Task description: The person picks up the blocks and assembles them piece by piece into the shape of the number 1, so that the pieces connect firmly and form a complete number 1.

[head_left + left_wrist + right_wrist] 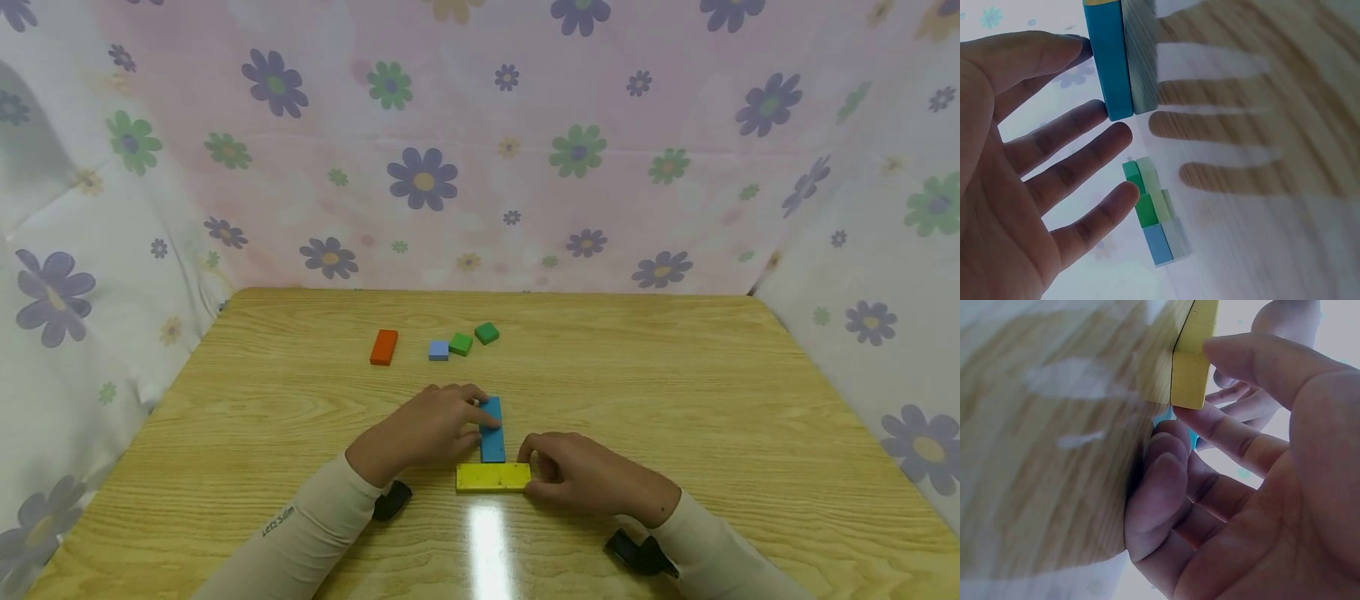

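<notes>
Blue oblong block [492,443], one: flat on the table [675,375], midway between its left and right edges, length pointing toward the far edge; my left hand [429,427] rests on it, fingers loosely extended, not clasped round it; the light touch seems to be for steadying and aligning.

Yellow oblong block [493,477], one: laid crosswise at the blue one's near end, parallel to the table's far edge, the pair forming a T; whether they meet I cannot tell; my right hand [588,475] pinches its right end between thumb and forefinger, the other fingers curled, apparently to keep it from sliding.

Red oblong block [384,347], one: near the far edge, toward the far left corner; untouched.

Small blocks, three: pale blue block [438,351], one; light green block [461,344], one, just beside it; dark green block [487,333], one, nearest the far edge; all probably parked clear of my hands.

Total: six blocks; three oblong, three small.
</notes>
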The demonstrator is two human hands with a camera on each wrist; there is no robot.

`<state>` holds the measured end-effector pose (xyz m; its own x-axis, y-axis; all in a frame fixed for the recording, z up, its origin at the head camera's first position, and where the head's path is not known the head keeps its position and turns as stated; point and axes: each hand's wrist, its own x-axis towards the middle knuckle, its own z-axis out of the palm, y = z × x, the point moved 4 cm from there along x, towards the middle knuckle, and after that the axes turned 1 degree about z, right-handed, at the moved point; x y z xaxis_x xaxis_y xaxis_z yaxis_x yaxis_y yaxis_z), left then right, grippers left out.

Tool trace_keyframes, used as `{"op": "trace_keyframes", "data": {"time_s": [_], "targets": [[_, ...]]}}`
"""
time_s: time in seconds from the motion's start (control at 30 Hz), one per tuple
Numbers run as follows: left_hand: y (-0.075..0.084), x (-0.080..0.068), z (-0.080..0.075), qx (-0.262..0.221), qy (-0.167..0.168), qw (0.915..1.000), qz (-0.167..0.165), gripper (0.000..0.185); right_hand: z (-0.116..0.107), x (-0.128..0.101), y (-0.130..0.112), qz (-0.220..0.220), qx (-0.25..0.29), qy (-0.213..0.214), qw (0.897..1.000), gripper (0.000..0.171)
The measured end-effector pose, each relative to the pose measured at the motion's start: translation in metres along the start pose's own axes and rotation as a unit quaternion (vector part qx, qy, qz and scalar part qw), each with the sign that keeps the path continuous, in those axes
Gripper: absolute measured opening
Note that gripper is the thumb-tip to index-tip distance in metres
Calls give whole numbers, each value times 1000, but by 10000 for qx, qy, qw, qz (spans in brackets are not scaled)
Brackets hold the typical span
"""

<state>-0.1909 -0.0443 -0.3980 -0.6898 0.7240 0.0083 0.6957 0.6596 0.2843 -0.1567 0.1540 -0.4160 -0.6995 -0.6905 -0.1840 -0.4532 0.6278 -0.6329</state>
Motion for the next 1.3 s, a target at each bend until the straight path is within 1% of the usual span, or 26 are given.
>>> {"op": "trace_keyframes", "data": {"time_s": [0.23,0.43,0.8,1.07,1.2,1.3], "targets": [[2,-1,0,41,-25,10000,3,29,0,0,-1,-21,19,-7,10000,20],[2,-4,-1,61,-36,10000,-12,33,2,1,-1,-97,77,-58,9999,21],[1,-1,2,-31,-8,10000,28,34,2,-1,1,-29,4,-34,10000,21],[0,1,2,-426,-99,9990,50,31,1,-1,0,-102,-32,4,9999,21],[0,1,2,-271,-57,9996,113,32,1,-1,0,-131,-53,14,9999,21],[0,1,2,-201,-32,9998,85,35,0,0,0,-117,-76,21,9999,21]]}}
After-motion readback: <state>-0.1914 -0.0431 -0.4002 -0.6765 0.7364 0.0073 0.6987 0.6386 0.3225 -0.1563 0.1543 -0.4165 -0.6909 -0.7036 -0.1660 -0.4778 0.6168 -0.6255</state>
